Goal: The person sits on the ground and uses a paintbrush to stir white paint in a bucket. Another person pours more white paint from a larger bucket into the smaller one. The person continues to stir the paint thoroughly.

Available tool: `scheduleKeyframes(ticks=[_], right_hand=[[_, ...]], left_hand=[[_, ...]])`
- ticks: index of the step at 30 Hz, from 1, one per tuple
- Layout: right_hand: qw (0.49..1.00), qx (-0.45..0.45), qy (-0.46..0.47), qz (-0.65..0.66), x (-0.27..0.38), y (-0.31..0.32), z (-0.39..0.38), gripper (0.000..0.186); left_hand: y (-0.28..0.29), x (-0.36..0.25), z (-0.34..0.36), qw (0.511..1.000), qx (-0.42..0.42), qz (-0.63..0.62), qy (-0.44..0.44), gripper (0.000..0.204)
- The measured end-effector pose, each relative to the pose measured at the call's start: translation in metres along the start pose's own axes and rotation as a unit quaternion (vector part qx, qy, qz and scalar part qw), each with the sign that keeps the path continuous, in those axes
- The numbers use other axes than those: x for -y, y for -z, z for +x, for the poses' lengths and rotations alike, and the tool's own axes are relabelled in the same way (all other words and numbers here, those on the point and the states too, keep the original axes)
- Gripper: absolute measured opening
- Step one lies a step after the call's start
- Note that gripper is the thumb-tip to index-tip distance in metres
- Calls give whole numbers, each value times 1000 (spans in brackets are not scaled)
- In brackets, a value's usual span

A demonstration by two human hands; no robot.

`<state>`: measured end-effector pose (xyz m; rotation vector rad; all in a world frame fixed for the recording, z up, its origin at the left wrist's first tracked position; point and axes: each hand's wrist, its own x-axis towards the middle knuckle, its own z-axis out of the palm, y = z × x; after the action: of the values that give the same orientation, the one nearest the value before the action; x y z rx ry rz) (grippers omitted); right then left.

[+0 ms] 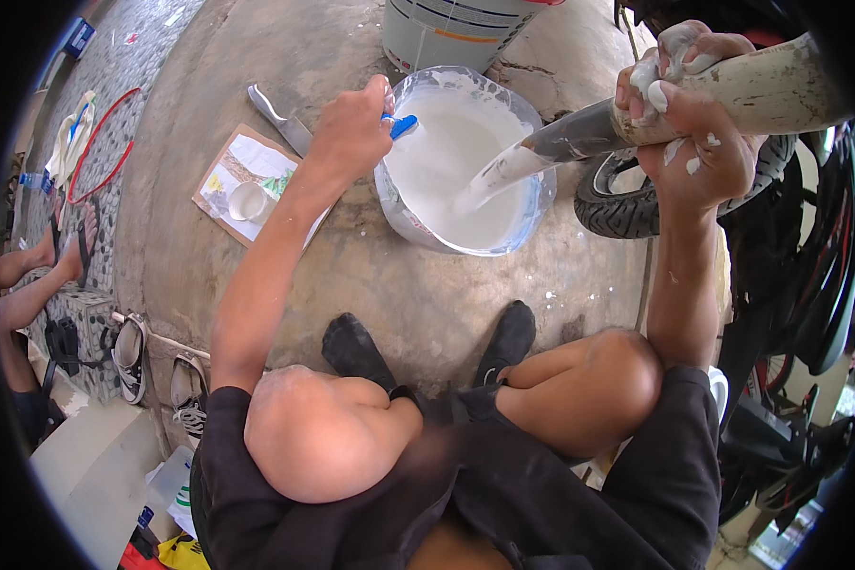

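A clear-walled tub [545,204] of white, paint-like liquid [456,152] stands on the ground in front of me. My right hand [689,119], smeared with white, is wrapped round a beige pipe [774,90]. This pipe slants down to the left through a dark grey section, and its white-coated lower end dips into the liquid. At the tub's upper left rim, my left hand [356,128] is closed on a small blue plastic piece [404,126]; its full shape is hidden by the fingers. I cannot tell whether that piece is fixed to the tub.
Behind the tub stands a large grey-white bucket [446,38]. To the left lie a knife [280,119] and a picture-covered board [233,171] bearing a white cup [250,202]. A tyre [627,204] and motorcycle parts crowd the right. Another person's legs [43,275] and shoes [131,356] are far left.
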<state>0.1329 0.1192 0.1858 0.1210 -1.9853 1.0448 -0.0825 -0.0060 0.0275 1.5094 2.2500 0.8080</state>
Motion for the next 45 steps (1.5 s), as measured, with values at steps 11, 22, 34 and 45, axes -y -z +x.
scheduleKeyframes(ticks=[11,22,34,45], right_hand=[[990,-24,-68,124,10,-19,3,31],[994,-58,28,-84,-4,-28,10,21],[974,-79,-148,153,29,-28,16,20],[979,-158,-67,108,4,-53,3,21]], left_hand=[[-2,6,1,1000,-12,-14,-3,20],[-1,0,0,999,-16,-30,-22,20],[1,1,0,1000,-7,-12,4,21],[-1,4,-2,998,-32,-49,-21,17]])
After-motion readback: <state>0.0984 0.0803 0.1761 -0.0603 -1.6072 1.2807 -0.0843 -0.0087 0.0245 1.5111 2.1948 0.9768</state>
